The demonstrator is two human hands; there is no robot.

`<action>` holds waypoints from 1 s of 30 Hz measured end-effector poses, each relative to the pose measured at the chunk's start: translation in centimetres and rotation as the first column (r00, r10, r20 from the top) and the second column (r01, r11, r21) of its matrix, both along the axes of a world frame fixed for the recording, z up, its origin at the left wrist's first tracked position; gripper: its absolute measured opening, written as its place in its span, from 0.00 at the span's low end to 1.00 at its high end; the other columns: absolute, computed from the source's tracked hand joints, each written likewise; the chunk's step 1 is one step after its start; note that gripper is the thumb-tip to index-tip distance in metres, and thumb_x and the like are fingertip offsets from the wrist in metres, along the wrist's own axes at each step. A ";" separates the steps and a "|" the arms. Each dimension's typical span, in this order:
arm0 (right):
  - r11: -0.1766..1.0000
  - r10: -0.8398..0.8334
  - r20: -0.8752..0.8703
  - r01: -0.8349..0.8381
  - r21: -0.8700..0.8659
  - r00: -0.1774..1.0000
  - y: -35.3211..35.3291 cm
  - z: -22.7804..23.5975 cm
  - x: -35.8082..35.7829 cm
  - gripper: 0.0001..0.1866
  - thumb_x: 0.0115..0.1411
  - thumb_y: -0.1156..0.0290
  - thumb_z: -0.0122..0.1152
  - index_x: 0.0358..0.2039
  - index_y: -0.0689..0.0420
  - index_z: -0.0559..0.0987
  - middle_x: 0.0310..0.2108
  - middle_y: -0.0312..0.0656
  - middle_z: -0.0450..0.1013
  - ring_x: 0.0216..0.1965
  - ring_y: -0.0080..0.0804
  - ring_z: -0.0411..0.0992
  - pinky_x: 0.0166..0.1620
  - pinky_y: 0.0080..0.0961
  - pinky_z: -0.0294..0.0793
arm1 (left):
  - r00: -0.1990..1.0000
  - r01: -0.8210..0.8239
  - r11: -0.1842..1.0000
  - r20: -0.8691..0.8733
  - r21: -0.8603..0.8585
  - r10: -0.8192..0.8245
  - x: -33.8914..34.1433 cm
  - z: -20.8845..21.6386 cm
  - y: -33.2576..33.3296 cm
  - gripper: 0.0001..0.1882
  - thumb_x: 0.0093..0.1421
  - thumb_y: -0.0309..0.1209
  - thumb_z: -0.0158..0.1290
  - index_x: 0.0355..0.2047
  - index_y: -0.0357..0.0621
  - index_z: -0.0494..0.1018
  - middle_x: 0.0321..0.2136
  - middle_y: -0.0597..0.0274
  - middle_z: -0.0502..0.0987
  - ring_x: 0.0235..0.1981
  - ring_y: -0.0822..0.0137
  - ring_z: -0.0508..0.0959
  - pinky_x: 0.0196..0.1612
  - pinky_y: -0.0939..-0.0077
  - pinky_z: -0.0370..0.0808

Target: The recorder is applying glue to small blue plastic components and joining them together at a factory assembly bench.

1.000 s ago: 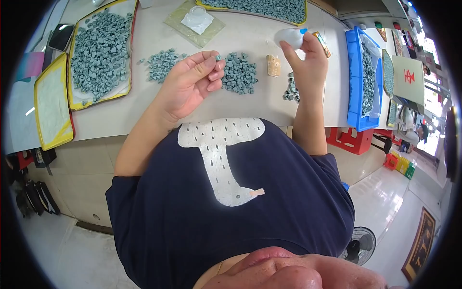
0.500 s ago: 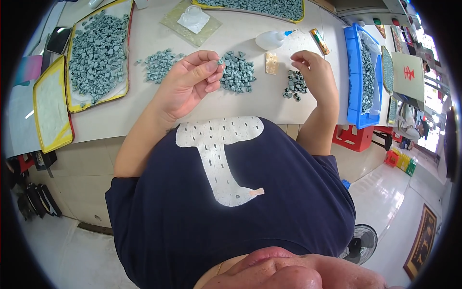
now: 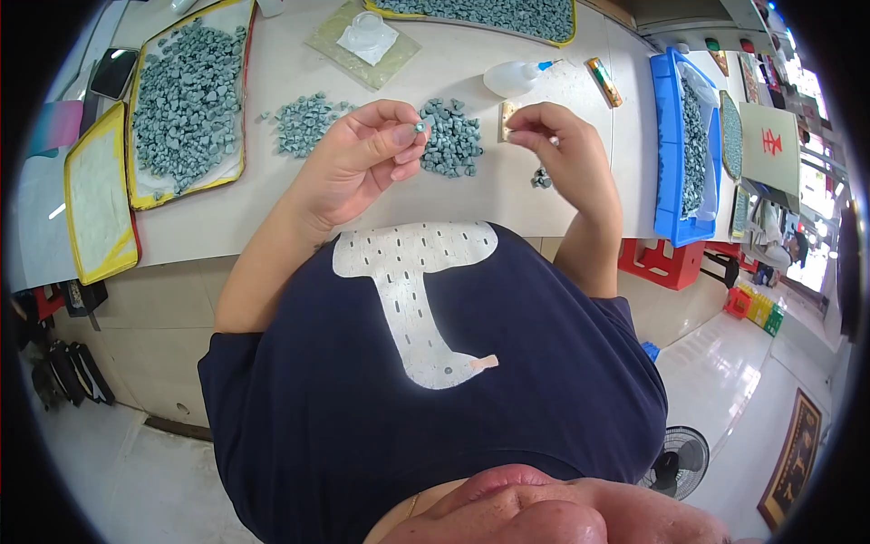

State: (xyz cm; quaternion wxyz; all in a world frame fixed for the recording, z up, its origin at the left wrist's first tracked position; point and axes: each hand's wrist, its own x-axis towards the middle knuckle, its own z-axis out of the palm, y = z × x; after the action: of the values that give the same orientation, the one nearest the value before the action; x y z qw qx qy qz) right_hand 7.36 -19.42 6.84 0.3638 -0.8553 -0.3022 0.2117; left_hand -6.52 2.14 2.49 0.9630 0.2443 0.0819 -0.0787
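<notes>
Red-marked white sign (image 3: 770, 136) beside blue tray (image 3: 666, 145)

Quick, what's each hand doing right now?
Left hand: pinching one small grey piece between its fingertips.
Right hand: fingers pinched together above the table; what it holds cannot be told.

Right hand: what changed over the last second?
The right hand let go of the white squeeze bottle, which now lies on the table, then came down and back toward the body, fingertips pinched above a few grey pieces. The left hand stayed put, pinching one small grey piece. Piles and trays unchanged.
</notes>
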 end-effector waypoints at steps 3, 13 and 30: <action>0.970 0.040 -0.161 0.000 0.243 0.986 1.7 0.0 -1.9 0.04 0.54 0.81 0.61 0.31 0.64 0.77 0.29 0.39 0.75 0.32 0.24 0.73 0.38 0.21 0.73 | 1.000 0.005 1.000 0.009 -0.008 -0.004 -0.1 0.1 -0.5 0.06 0.60 0.25 0.53 0.39 0.41 0.73 0.32 0.62 0.75 0.27 0.74 0.69 0.31 0.81 0.68; 0.811 0.045 -0.474 0.245 0.531 0.880 5.0 -0.7 -4.8 0.08 0.55 0.83 0.61 0.37 0.65 0.79 0.37 0.40 0.75 0.37 0.23 0.73 0.38 0.16 0.74 | 0.999 -0.027 0.998 0.032 -0.052 0.029 -0.1 0.4 -0.5 0.07 0.61 0.25 0.53 0.40 0.41 0.72 0.32 0.63 0.75 0.28 0.73 0.70 0.34 0.78 0.69; 0.858 0.020 0.012 -0.023 0.513 1.000 5.3 -1.6 -4.7 0.12 0.52 0.86 0.61 0.38 0.62 0.81 0.34 0.40 0.76 0.35 0.22 0.74 0.36 0.14 0.73 | 0.996 -0.083 0.996 0.021 0.018 0.083 -0.2 0.5 -0.7 0.07 0.61 0.24 0.52 0.40 0.40 0.72 0.32 0.63 0.75 0.30 0.73 0.71 0.34 0.77 0.69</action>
State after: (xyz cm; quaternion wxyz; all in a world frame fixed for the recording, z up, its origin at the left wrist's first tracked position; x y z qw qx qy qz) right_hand 2.70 -14.08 5.25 0.5751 -0.7248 -0.3582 0.1250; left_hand -6.68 1.48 2.95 0.9638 0.2508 0.0829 -0.0355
